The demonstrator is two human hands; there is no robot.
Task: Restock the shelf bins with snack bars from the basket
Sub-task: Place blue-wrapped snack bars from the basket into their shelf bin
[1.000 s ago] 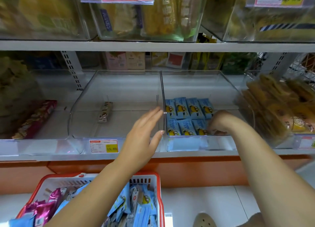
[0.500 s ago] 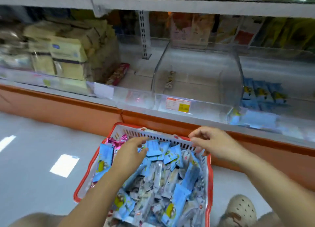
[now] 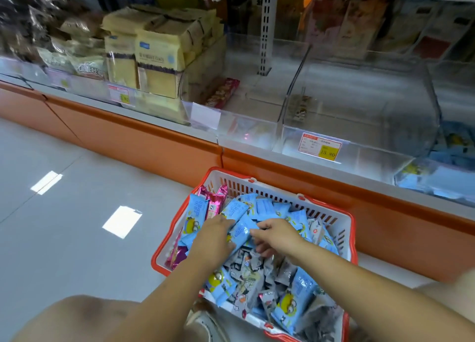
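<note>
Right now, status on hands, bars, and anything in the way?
Left hand grips blue bar in basket. Right hand beside it, hold unclear. Nothing between basket and clear bin.

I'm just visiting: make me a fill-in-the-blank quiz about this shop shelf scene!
The left hand grips a ____ snack-bar packet beside the right hand. Both are in a red-rimmed white plastic basket standing on the ____. The clear plastic bin behind it holds just ____ snack bar. Its yellow price label reads ____.
Missing: blue; floor; one; 15.80

Blurred blue-bar bin (image 3: 437,179) partly beyond right edge
</note>
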